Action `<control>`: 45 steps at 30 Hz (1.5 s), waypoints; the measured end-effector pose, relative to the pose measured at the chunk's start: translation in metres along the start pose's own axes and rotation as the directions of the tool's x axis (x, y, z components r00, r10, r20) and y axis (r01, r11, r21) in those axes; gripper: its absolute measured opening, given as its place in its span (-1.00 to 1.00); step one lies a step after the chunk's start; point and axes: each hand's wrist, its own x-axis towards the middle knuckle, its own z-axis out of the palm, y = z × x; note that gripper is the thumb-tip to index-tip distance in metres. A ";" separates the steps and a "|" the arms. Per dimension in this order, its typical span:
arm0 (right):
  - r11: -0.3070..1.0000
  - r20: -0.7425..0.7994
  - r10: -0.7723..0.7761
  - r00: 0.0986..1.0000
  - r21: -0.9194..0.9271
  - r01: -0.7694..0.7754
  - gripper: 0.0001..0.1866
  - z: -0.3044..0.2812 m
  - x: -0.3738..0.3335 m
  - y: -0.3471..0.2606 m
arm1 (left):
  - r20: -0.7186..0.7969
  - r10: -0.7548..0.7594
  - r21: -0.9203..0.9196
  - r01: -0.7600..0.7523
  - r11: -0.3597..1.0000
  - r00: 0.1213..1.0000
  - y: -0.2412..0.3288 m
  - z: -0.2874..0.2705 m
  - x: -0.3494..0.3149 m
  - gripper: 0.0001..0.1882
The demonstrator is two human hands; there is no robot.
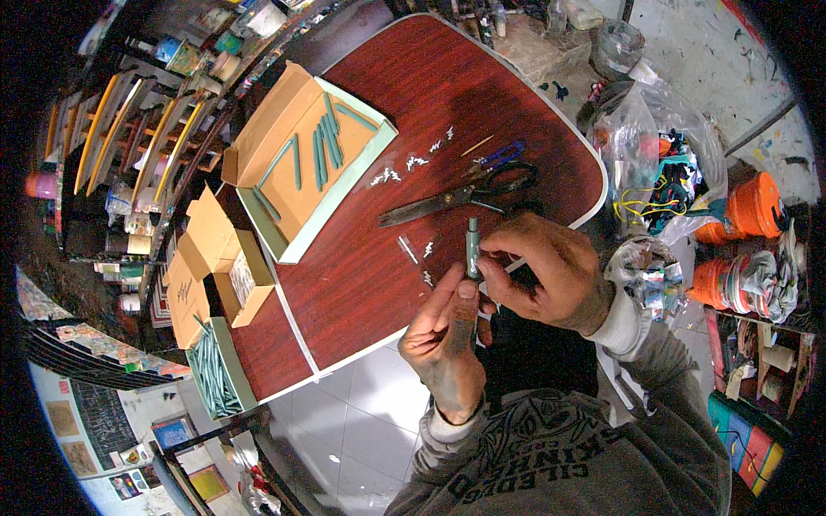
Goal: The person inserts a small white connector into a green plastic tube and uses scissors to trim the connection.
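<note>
"Scissors point(447, 199) lie on the red-brown table point(413, 82). Why there?"

"Maybe so they are near the hands but not in the way. Little white bits point(387, 177) lie loose around them, close enough to pick up, I guess."

"Where is the grey-green tube point(472, 239)?"

"Up in the air, by the near edge of the table. It stands upright, thin end at the top."

"Who is holding it?"

"The left hand point(446, 340) pinches its bottom end, thumb in front. That probably keeps it from wobbling."

"And the right hand point(551, 271)?"

"Its thumb and finger are curled close at the tube's side. I can't tell if they pinch the tube or some tiny thing."

"Why is the big mint-edged box point(342, 194) open?"

"Likely so hands can get in. A few thin green sticks point(323, 153) lie spread out inside. The narrow green box point(242, 361) is packed with more, mostly lined up long ways, maybe so lots can fit."
</note>
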 end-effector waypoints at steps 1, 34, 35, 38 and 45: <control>0.998 -0.022 -0.049 0.999 -0.045 0.048 -0.75 0.001 0.000 0.000 | 0.003 0.012 0.013 -0.012 1.000 1.000 0.000 0.000 0.000 -0.68; 0.966 0.270 -0.235 0.934 -0.042 0.255 -0.58 0.004 -0.019 0.026 | 0.013 -0.016 0.038 0.015 0.999 1.000 -0.017 -0.008 0.008 -0.68; 0.957 0.237 -0.277 0.931 -0.019 0.289 -0.56 0.007 -0.021 0.028 | 0.025 -0.025 0.028 0.024 0.999 0.999 -0.020 -0.010 0.009 -0.67; 0.955 0.217 -0.295 0.930 0.053 0.291 -0.52 0.015 -0.028 0.032 | 0.080 -0.064 -0.047 0.068 0.997 0.995 -0.027 -0.015 0.015 -0.66; 0.963 0.163 -0.262 0.951 0.106 0.247 -0.76 0.025 -0.037 0.016 | 0.091 -0.248 -0.161 0.261 0.952 0.964 -0.033 -0.020 0.031 -0.62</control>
